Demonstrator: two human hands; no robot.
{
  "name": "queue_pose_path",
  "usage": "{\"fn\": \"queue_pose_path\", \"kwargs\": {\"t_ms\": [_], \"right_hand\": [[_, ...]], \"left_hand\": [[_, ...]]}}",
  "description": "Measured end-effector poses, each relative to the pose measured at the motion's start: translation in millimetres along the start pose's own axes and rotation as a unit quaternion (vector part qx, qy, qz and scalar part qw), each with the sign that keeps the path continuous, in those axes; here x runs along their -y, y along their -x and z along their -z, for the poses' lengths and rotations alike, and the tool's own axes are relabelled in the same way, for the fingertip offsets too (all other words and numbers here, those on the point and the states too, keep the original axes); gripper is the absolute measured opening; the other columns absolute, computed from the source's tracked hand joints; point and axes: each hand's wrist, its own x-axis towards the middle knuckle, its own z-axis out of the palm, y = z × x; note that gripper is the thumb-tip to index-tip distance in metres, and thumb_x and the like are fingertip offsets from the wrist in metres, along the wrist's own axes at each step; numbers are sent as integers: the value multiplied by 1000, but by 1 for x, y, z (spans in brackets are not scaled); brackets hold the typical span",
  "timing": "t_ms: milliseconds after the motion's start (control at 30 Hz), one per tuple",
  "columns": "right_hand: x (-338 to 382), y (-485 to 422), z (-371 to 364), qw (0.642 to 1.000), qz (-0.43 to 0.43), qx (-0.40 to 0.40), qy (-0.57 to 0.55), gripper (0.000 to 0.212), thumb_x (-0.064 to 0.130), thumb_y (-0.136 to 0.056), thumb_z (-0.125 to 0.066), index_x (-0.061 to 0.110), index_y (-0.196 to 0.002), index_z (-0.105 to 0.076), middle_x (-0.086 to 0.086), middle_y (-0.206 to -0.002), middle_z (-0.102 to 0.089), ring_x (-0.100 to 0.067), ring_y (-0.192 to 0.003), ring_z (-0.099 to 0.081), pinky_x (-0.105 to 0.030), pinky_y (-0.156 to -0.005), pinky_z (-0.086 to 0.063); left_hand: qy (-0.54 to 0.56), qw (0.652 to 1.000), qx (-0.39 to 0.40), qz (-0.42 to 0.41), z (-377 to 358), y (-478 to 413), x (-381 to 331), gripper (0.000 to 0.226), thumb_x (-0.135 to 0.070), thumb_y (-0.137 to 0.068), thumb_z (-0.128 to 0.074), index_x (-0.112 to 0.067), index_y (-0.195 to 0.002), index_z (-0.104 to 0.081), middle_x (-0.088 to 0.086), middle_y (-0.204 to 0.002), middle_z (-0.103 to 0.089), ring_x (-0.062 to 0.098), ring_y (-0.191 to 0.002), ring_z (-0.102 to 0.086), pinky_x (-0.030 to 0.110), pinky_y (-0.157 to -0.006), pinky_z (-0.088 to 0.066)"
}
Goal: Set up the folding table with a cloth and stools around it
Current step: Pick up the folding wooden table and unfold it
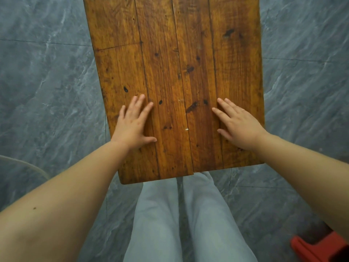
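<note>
Wooden bench [175, 53]: folding table top, long rectangle of lengthwise planks, amber-brown varnish, glossy, dark knots and streaked grain. Near end has rounded corners; the seam between the two middle planks shows a small step at the near edge, the left half reaching slightly closer to the person than the right. No cloth on it; surface bare.

Left hand [134, 125]: palm down, flat on the wood, fingers spread and pointing away from the person, thumb out toward the centre seam. Grip open, holding nothing.

Right hand [238, 127]: also flat, palm down, fingers angled inward toward the left hand, thumb tucked low. Grip open, nothing in it. It sits near the bench's right edge. Both forearms bare.

Between the two hands: a strip of bare plank with the centre seam and a few dark knots.

Below the hands, past the near edge: light grey-blue trousers [185, 220], soft fabric.

Floor [47, 82]: grey stone-look tiles, pale veining, thin grout lines.

Behind and right of the right forearm, on the floor: red plastic stool [317, 246], only a corner showing, well apart from the bench. Far left edge: a pale curved rim [24, 165], unidentifiable.
</note>
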Motion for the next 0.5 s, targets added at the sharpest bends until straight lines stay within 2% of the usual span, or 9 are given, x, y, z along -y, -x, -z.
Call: {"fn": "queue_pose_path", "kwargs": {"t_ms": [100,200,300,400,500], "right_hand": [[-4,6,-6,995,-77,-32,-48,75,43,-92,-53,17,-152,-15,-9,-161,-3,-26,-148,-4,-44,-118,-20],[-13,10,-10,982,-155,-61,-89,89,46,-85,-62,18,-152,-11,-8,-161,1,-27,-148,1,-48,-118,-16],[-23,14,-13,949,-258,-75,-165,104,51,-78,-69,20,-152,-3,-7,-160,8,-28,-148,5,-50,-118,-13],[-28,16,-15,917,-311,-66,-240,112,53,-74,-72,24,-152,3,-8,-160,11,-32,-147,-1,-50,-115,-22],[-28,16,-17,907,-318,-69,-265,113,52,-72,-74,28,-151,4,-9,-160,6,-35,-144,-13,-50,-110,-29]], "left_hand": [[104,982,-29,155,-9,10,1,127,-68,-60,-72,-29,-150,9,2,-158,19,21,-145,18,47,-115,5],[152,961,-50,224,-16,17,-1,132,-69,-57,-73,-27,-150,11,4,-158,19,24,-145,17,50,-116,1],[205,929,-53,304,-17,19,-7,138,-66,-54,-77,-27,-149,15,6,-157,22,28,-145,16,53,-116,-3],[250,910,-27,330,-16,16,-8,140,-63,-54,-79,-27,-148,18,6,-156,26,30,-145,13,55,-116,-9],[261,909,-10,326,-15,13,-6,140,-61,-54,-80,-29,-147,20,4,-155,28,32,-145,12,57,-115,-12]]}}
